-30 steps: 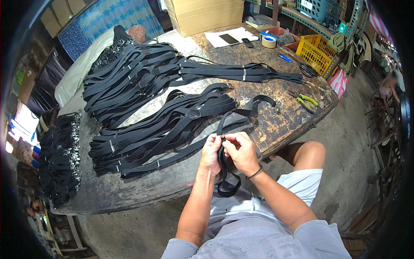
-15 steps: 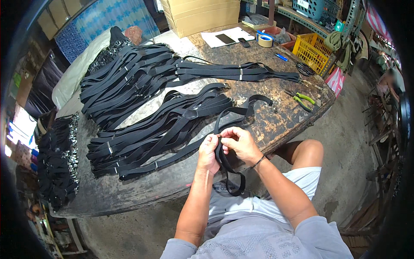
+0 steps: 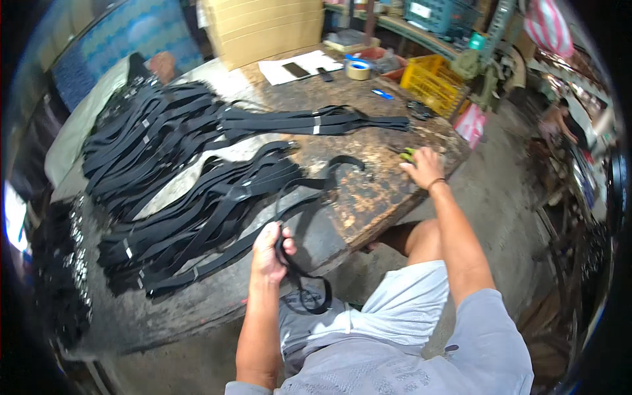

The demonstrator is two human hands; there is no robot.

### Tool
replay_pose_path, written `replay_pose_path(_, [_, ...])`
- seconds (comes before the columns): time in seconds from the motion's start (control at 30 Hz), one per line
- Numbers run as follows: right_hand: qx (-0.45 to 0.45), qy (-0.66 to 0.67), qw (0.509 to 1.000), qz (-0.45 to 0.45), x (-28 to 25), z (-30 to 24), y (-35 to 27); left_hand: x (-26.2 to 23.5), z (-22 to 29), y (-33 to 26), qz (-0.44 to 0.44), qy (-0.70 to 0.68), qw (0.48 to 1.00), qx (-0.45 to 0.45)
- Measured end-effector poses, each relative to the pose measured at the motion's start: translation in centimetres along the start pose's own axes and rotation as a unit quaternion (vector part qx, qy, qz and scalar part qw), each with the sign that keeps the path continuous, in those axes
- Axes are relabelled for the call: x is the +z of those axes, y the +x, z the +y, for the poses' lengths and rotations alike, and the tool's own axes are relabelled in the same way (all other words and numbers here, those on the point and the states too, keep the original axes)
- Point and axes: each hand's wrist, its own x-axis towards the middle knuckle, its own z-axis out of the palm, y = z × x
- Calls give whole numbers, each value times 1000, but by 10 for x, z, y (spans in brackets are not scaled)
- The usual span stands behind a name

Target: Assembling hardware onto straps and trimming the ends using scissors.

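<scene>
My left hand (image 3: 268, 249) is shut on a black strap (image 3: 309, 191) at the near edge of the worn table (image 3: 368, 204). The strap runs up across the tabletop to a curled end, and a loop of it hangs below my hand over my lap. My right hand (image 3: 424, 168) is stretched out to the table's right corner, fingers spread on a green-handled hand tool (image 3: 408, 155). Left of the strap lies a big heap of black straps (image 3: 197, 217).
More black straps (image 3: 151, 131) cover the far left, and a tied bundle (image 3: 316, 122) lies across the middle. At the back stand a cardboard box (image 3: 263, 29), a tape roll (image 3: 357, 69) and a yellow crate (image 3: 431, 79). Another person (image 3: 566, 118) is at the far right.
Both hands were working the strap together near my lap. My right hand has let go and reached right to the green-handled tool. My left hand still holds the strap.
</scene>
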Motion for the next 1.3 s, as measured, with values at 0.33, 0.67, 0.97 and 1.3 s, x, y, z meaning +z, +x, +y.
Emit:
replay_pose_path(0.33, [-38,-39,998,20,6,11,4,5,-1,-1,7,-31,999,-14])
replay_pose_path(0.67, [55,633,712,-298,-60,-145,-118,7,2,-1,12,-12,1000,-23])
replay_pose_path(0.97, [-64,459,815,-348,-62,-172,-108,1,4,0,-32,-10,997,-66])
replay_pose_path(1.3, [-135,422,816,-372,-63,-178,-95,0,5,-3,-42,-20,993,-107])
